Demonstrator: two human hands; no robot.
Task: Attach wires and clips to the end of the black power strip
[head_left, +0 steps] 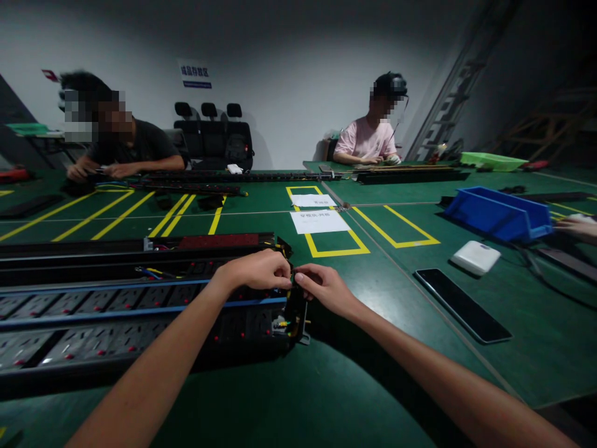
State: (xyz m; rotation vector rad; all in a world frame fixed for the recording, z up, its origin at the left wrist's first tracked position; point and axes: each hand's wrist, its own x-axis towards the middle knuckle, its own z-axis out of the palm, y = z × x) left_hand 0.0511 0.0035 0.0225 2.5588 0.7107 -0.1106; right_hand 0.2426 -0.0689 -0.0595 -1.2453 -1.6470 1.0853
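Several long black power strips (153, 339) with rows of sockets and red dots lie side by side at the left, their ends pointing right. At those ends my left hand (261, 269) is closed, its fingertips at a dark end piece (295, 305). My right hand (324, 287) meets it from the right, thumb and forefinger pinched together. What the fingers of either hand hold is small and hidden. Yellow-green wire ends (281, 324) show at the open end of the nearest strip, beside a grey metal bracket (304, 338).
Right of my hands lie a black phone (461, 305), a white box-shaped device (476, 257) and a blue bin (499, 213). White paper sheets (321, 221) lie ahead within yellow tape. Two people sit across the green table; another person's hand (578, 227) shows at the right edge.
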